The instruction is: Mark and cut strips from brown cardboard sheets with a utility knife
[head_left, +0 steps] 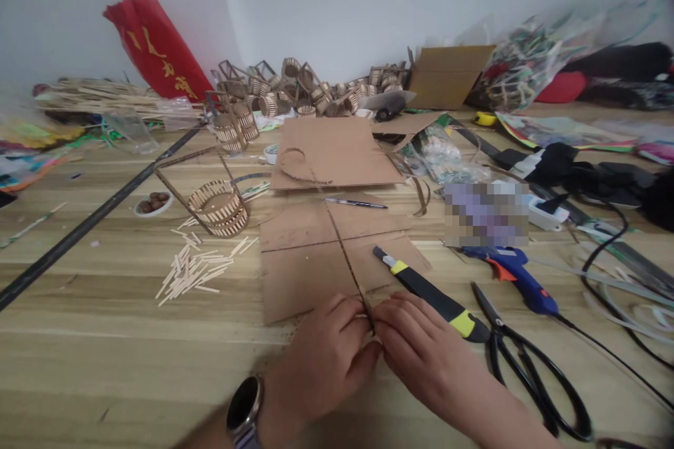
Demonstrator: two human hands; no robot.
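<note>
My left hand (pixel 321 358), with a watch on its wrist, and my right hand (pixel 421 347) meet at the near end of a long thin cardboard strip (pixel 345 252). Both pinch it with closed fingers. The strip runs away from me across a flat brown cardboard sheet (pixel 305 259). A black and yellow utility knife (pixel 429 295) lies just right of my right hand.
Black scissors (pixel 526 365) and a blue glue gun (pixel 513 273) lie at the right, with cables and a power strip (pixel 547 214). Loose wooden sticks (pixel 192 270) and a small round slatted basket (pixel 218 207) sit at the left. More baskets (pixel 295 88) pile up at the back wall.
</note>
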